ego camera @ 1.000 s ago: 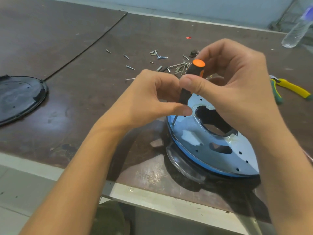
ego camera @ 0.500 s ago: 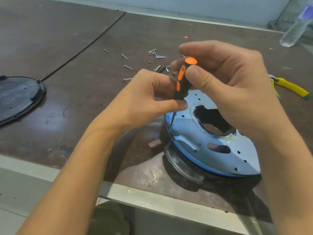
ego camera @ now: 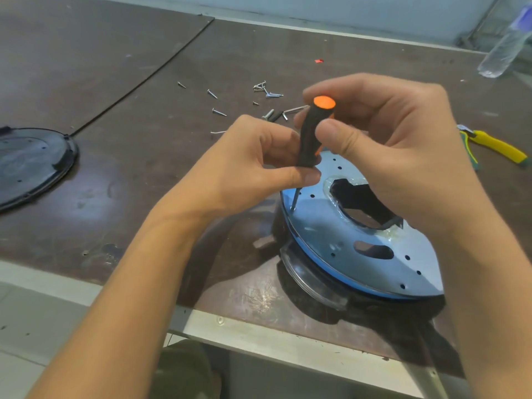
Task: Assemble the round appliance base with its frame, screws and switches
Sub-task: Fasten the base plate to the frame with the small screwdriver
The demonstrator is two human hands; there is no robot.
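Head view: a round base (ego camera: 311, 280) topped by a shiny metal frame (ego camera: 331, 226) sits on the brown surface (ego camera: 144, 174), near its front edge. The right hand (ego camera: 403, 156) curls its thumb and fingers (ego camera: 336, 136) round the top of a black-and-orange screwdriver (ego camera: 312, 133). The left hand (ego camera: 253, 168) pinches the lower handle and steadies it. The tip meets the frame near its left rim; any screw under it is too small to make out.

The step probably goes best with the slightly tilted shaft brought square to the hole, with light downward pressure, turned from the top. Loose screws (ego camera: 267, 89) lie beyond the hands, pliers (ego camera: 495, 145) lie to the right, and a black cover (ego camera: 31, 162) lies far left. No brand, label or writing is readable.
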